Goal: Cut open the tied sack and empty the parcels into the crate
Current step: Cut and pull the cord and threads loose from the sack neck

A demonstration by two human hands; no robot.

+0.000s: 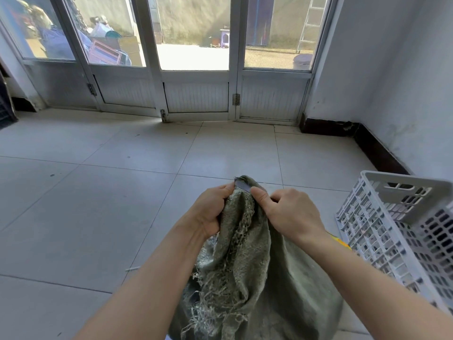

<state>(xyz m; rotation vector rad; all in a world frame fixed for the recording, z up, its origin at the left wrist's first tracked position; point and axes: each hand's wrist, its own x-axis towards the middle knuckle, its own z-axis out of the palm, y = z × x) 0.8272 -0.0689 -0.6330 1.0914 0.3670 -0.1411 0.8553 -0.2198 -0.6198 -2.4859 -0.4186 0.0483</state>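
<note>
A grey-green woven sack [255, 278] with frayed edges hangs in front of me, its bunched top held up. My left hand [210, 212] grips the gathered fabric from the left. My right hand [289, 212] pinches the top from the right, thumb pressed on the cloth. A small grey strip [241, 185] shows at the sack's top between my two hands. The white slatted plastic crate [397, 229] stands on the floor to the right, tilted in view. No parcels are visible; the sack hides its contents.
Pale floor tiles [98, 204] spread ahead and left. A yellow object [342, 242] peeks out between my right wrist and the crate. Glass doors [196, 69] close the far side; a white wall with dark skirting [382, 153] runs along the right.
</note>
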